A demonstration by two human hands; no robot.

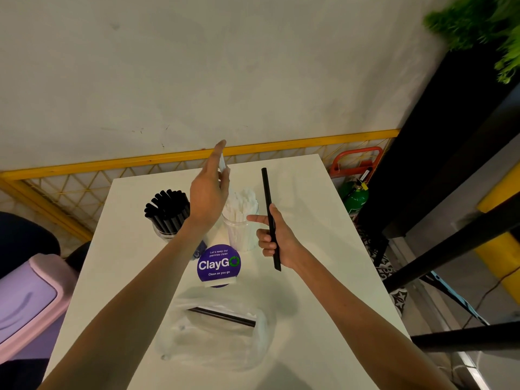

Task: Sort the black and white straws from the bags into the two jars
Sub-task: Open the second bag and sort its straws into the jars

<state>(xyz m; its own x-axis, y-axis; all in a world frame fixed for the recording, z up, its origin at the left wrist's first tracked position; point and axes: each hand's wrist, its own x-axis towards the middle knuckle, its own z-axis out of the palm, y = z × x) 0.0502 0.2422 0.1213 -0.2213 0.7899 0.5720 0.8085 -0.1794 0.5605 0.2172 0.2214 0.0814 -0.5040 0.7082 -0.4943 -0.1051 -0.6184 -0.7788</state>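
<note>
Head view, looking down on a white surface (309, 277) set against a pale wall. Two bare forearms are stretched forward and the hands are held apart.

The left hand (209, 192) is raised above the jars and is seen from its back. A white straw (222, 164) is pinched between its thumb and fingers, and only a short length of it is shown. The right hand (277, 240) is held lower and to the right. Its fingers are curled round the lower half of a black straw (268, 198), which is kept nearly upright.

Two clear jars are stood side by side below the left hand. The jar of black straws (167, 212) is on the left and the jar of white straws (242, 220) is on the right; both are well filled. A round purple ClayGo sign (219, 264) is propped in front of them. Nearer the person a crumpled clear bag (213, 344) is laid flat, and a straw in the bag (225, 316), a black one, is seen through the plastic.

The straws are judged to be very light, smooth, thin-walled tubes, stiff along their length but easily crushed or kinked. A gentle pinch near the middle is likely best, so that one end can be steered into the gaps of a crowded jar. The bag is judged limp and slippery, and may have to be steadied while it is emptied.

A pink-lidded bin (28, 299) is seen at the left, and a green fire extinguisher (356, 198) at the right.
</note>
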